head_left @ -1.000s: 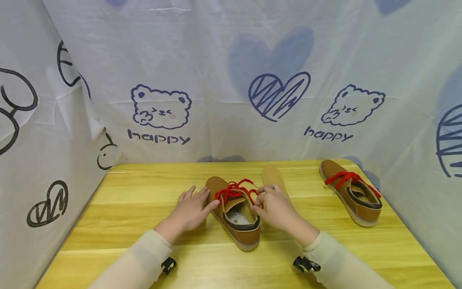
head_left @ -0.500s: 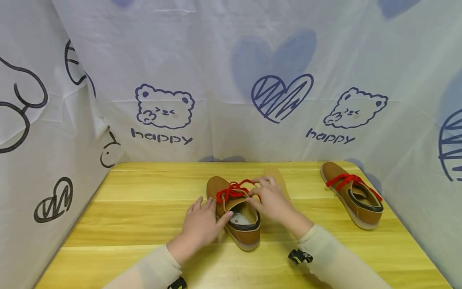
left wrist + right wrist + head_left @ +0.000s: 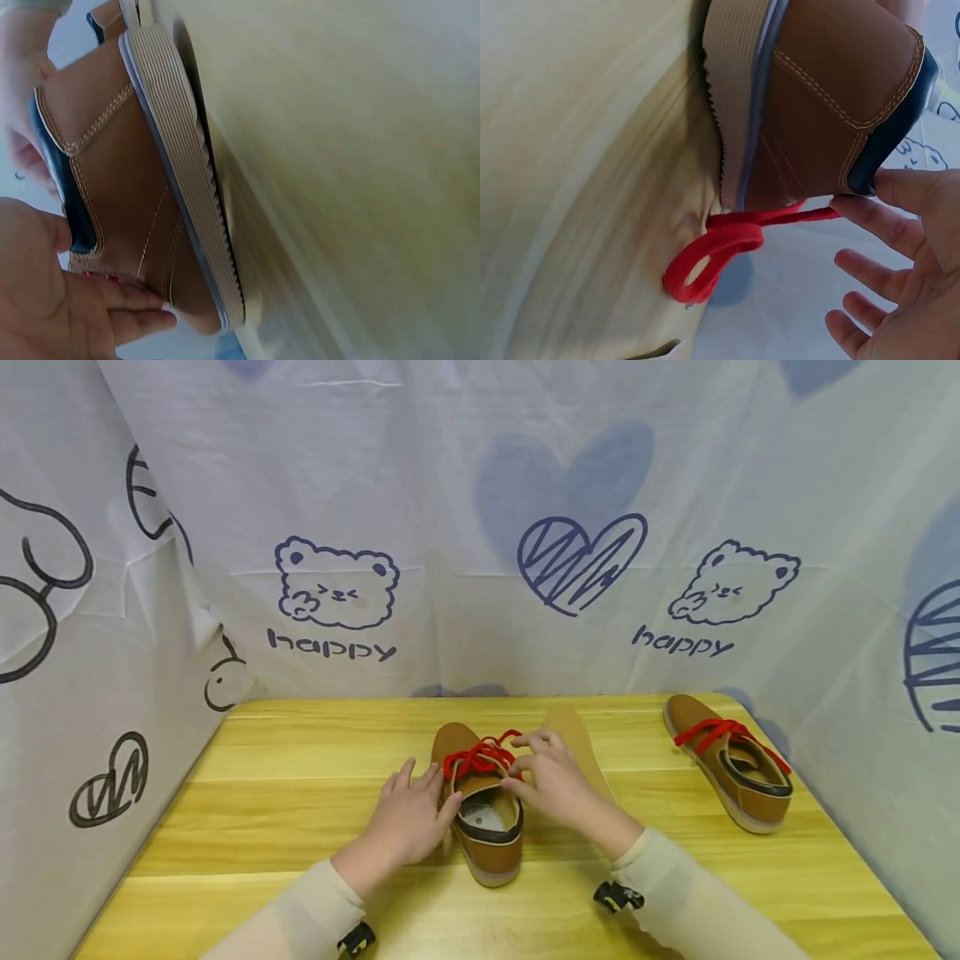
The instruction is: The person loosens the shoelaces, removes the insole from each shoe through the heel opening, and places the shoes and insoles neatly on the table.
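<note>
A brown shoe (image 3: 487,858) with red laces (image 3: 476,760) stands upright at the table's middle, toe pointing away. My left hand (image 3: 405,818) rests on its left side. In the left wrist view, the straight fingers (image 3: 139,319) lie along the upper and the thumb touches the dark collar (image 3: 75,202). My right hand (image 3: 551,781) pinches the right edge of the opening between thumb and index finger, its other fingers spread away. A lace loop (image 3: 712,262) hangs beside the shoe in the right wrist view. A pale bottom shows inside the shoe.
A tan insole (image 3: 573,735) lies behind my right hand, partly hidden by it. The second brown shoe (image 3: 761,802), also with red laces, stands at the far right of the wooden table (image 3: 285,777). A printed white cloth (image 3: 442,635) hangs behind and at both sides.
The shoe's heel has swung left, so it points more straight ahead. My right hand has moved from the lace ends to the edge of the opening; the left has stayed along the left side.
</note>
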Demonstrator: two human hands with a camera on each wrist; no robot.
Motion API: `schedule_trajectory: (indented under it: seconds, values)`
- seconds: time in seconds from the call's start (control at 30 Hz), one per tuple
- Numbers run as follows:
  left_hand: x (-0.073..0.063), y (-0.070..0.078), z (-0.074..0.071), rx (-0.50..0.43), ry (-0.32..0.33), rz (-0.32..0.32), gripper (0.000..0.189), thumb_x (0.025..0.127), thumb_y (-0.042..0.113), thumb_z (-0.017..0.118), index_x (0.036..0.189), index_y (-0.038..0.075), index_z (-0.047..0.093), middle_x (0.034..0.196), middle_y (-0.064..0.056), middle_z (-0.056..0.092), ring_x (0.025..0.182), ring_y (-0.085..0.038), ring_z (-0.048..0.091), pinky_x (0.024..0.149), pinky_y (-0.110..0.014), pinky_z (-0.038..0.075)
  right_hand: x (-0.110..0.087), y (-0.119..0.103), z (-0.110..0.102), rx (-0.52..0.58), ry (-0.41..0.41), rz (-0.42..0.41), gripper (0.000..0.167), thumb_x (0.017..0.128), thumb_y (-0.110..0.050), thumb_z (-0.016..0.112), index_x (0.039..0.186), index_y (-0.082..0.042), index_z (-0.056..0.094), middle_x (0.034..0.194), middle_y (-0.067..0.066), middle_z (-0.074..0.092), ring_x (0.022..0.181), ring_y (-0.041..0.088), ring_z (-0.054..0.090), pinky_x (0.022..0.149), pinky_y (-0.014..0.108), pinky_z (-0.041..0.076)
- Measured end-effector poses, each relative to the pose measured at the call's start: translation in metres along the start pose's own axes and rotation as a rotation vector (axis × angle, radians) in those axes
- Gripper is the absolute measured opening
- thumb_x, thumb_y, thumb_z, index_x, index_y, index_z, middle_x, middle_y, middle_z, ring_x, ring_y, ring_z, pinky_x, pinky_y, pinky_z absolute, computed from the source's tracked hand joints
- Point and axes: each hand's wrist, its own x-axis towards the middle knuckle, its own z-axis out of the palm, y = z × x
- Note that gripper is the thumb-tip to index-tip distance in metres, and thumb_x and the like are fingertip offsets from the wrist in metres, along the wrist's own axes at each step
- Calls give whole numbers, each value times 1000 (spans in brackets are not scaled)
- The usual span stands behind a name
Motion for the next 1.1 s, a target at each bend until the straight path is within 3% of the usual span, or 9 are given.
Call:
schedule_trajectory:
  seconds: [0.23, 0.73, 1.1]
  values:
    - [6, -12, -1, -5, 12, 47, 60, 108, 45, 36, 148, 1, 48, 155, -15, 42, 147, -46, 20, 117, -63, 17, -1, -6, 8, 17, 27, -12, 16, 88, -29, 79, 86, -13, 78, 134, 12, 60, 128, 37, 41, 106, 61, 33]
    - [11, -22, -11, 14, 30, 53, 49, 108, 37, 39, 140, 5, 58, 152, -12, 47, 147, -46, 20, 116, -64, 17, -4, -21, 15, -2, 71, 8, 18, 89, -32, 77, 82, -15, 78, 135, 10, 60, 131, 38, 40, 111, 62, 27]
    - [8, -23, -10, 9, 26, 34, 50, 108, 40, 39, 142, 7, 57, 152, -18, 45, 146, -48, 21, 115, -65, 19, -3, -19, 11, 49, 57, 52, 16, 92, -30, 74, 87, -16, 79, 134, 9, 61, 129, 38, 42, 104, 63, 33]
